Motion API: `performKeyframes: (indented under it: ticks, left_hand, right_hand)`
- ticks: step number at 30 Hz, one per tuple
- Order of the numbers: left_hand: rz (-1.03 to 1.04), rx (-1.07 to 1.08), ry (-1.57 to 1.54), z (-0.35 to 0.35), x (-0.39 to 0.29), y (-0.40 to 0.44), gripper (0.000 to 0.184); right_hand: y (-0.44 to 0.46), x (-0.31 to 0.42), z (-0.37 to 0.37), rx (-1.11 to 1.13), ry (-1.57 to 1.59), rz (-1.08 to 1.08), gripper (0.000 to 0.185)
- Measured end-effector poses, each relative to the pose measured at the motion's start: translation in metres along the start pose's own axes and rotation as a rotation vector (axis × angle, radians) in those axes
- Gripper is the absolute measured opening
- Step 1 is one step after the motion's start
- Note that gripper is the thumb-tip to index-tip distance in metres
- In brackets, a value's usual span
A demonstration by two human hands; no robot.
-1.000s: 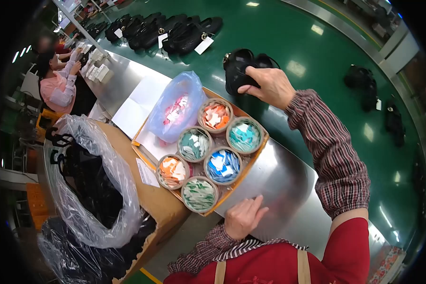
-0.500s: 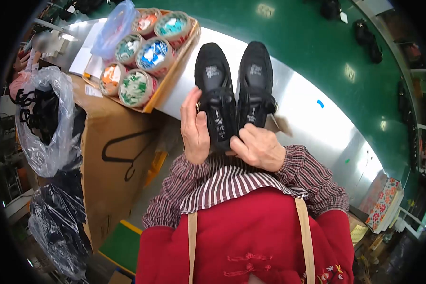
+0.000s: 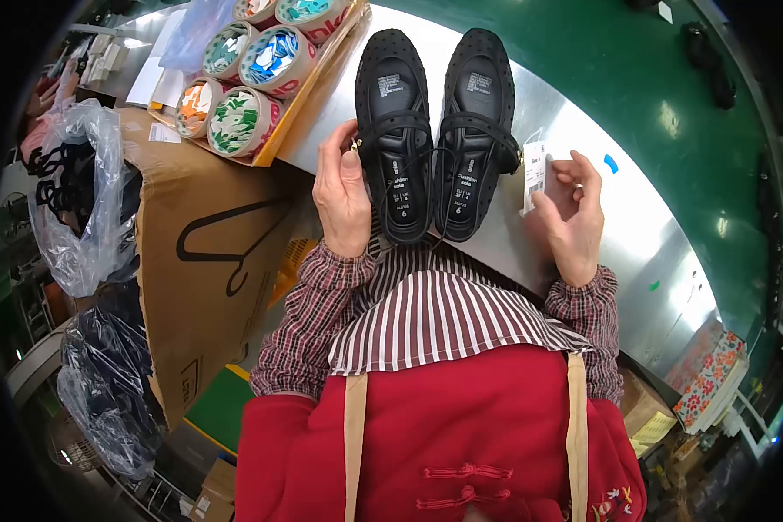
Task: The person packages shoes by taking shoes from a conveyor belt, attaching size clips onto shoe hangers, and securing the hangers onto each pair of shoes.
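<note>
Two black strapped shoes (image 3: 393, 96) lie side by side on the metal table (image 3: 574, 113), toes pointing away from me and insoles facing up. My left hand (image 3: 343, 193) is at the outer side of the left shoe, its thumb and fingertips close together at the strap's small gold buckle. On the right, a white tag (image 3: 535, 177) stands beside the other shoe's strap. My right hand (image 3: 574, 217) is just right of the tag, fingers curled and apart from the thumb, with nothing seen between them.
Round tubs of coloured slips (image 3: 235, 123) stand in a tray at upper left. Below are a cardboard box (image 3: 209, 244) and clear plastic bags (image 3: 83, 200) with black items. A green conveyor (image 3: 626, 65) runs beyond the table. A floral box (image 3: 709, 378) is at lower right.
The shoes came from above the conveyor to the table in front of me. Since half a second ago, my right hand has moved right, off the shoe, and the tag now shows its printed face.
</note>
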State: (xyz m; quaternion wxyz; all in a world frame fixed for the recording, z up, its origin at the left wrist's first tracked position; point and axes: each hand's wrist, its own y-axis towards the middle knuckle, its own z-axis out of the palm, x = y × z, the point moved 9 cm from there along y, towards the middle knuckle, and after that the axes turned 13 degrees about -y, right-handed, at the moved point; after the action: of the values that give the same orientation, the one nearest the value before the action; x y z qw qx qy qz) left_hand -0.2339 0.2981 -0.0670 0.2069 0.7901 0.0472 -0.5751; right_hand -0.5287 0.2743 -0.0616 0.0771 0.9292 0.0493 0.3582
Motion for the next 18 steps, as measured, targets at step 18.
performKeyframes:
  ticks: [18]
  left_hand:
    - [-0.056,0.049,-0.009,0.000,0.007,-0.002,0.051]
  right_hand:
    - [-0.012,-0.013,0.015,0.334,0.555,0.195,0.028]
